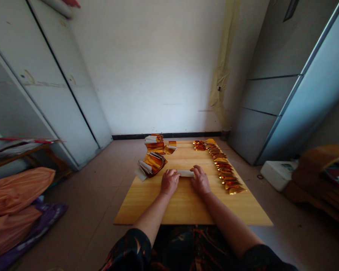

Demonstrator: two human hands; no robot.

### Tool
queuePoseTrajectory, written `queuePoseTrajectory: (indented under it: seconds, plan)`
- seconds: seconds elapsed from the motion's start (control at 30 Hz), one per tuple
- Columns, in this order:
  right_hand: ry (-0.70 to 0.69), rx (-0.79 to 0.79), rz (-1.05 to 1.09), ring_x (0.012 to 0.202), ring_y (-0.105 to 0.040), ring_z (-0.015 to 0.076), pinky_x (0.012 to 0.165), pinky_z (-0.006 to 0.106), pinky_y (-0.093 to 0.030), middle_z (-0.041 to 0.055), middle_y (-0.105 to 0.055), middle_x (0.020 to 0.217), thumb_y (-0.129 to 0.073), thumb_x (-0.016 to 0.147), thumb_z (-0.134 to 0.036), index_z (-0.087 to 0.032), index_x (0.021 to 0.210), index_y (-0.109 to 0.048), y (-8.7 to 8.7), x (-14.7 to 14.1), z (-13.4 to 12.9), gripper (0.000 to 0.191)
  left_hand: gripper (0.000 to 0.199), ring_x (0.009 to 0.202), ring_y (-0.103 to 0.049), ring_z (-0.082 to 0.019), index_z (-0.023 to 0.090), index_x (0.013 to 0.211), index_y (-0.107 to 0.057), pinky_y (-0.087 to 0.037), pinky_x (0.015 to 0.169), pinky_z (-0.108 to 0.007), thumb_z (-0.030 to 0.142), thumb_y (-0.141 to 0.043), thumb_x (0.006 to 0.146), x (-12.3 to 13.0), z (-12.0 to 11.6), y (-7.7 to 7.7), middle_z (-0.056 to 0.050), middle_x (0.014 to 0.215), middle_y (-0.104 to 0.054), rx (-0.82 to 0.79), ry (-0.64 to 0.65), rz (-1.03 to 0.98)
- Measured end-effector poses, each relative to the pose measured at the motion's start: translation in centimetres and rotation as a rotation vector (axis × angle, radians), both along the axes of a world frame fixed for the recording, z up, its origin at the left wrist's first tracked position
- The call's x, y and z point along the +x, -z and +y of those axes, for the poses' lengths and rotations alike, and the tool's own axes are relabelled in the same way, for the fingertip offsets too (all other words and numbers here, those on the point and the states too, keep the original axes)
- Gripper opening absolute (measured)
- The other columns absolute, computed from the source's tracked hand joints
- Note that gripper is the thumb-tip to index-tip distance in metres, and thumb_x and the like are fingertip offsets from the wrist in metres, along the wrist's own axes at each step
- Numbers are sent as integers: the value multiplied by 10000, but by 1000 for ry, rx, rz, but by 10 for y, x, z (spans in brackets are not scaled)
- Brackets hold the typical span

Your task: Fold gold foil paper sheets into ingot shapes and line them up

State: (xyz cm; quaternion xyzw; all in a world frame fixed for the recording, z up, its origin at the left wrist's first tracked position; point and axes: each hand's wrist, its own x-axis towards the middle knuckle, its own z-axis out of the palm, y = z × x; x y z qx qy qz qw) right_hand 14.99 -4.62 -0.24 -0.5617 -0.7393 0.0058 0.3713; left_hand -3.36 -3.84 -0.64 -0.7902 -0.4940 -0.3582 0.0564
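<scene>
A small pale strip of folded paper (185, 173) lies at the middle of the wooden table (186, 207). My left hand (170, 181) grips its left end, the fingers bent over it. At its right end my right hand (200, 180) pinches the paper with thumb and fingers. Left of my left hand sits a thick stack of gold foil paper sheets (153, 163), their pale backs partly showing. Along the table's right side runs a row of folded gold foil pieces (223, 167), overlapping one another.
More foil paper (154, 140) lies at the table's far left. A grey refrigerator (268, 86) stands at the right, a white cabinet (62, 82) at the left. Orange bags (19, 192) rest on the left floor; a white box (278, 175) sits to the right.
</scene>
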Motion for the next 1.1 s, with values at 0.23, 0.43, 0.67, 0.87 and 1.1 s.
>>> queuePoseTrajectory:
  seconds: [0.23,0.43,0.67,0.87,1.1]
  plan:
    - [39,55,22,892,-508,175,746,264,-340,52,-579,914,-471,661,-64,-193,756,-579,1,6,-1,194,211,853,-511,-170,229,863,-725,-454,773,-287,100,-571,798,-1,3,4,-53,877,-625,51,-5,-30]
    - [106,17,115,827,-510,160,734,244,-368,36,-570,828,-461,629,-57,-194,709,-605,10,14,5,214,181,829,-504,-162,225,829,-724,-453,758,-270,107,-591,793,-1,5,6,-44,842,-620,62,-10,-54]
    - [5,-42,122,815,-549,156,765,240,-411,41,-599,810,-457,651,-62,-188,714,-647,13,14,9,236,201,838,-517,-158,231,846,-724,-455,777,-269,108,-570,809,0,3,4,-43,823,-612,-11,-24,-41]
    - [-79,-49,159,807,-568,161,761,250,-448,38,-622,828,-467,645,-75,-197,776,-645,15,17,14,253,214,845,-537,-152,228,873,-721,-464,776,-255,106,-554,819,0,4,6,-44,836,-620,-63,-29,-60]
    - [-82,-87,136,789,-576,172,755,264,-445,44,-649,807,-537,696,-145,-189,818,-665,16,15,17,182,215,847,-551,-152,216,874,-722,-473,782,-262,120,-534,833,0,3,4,-49,845,-628,-90,-18,-58]
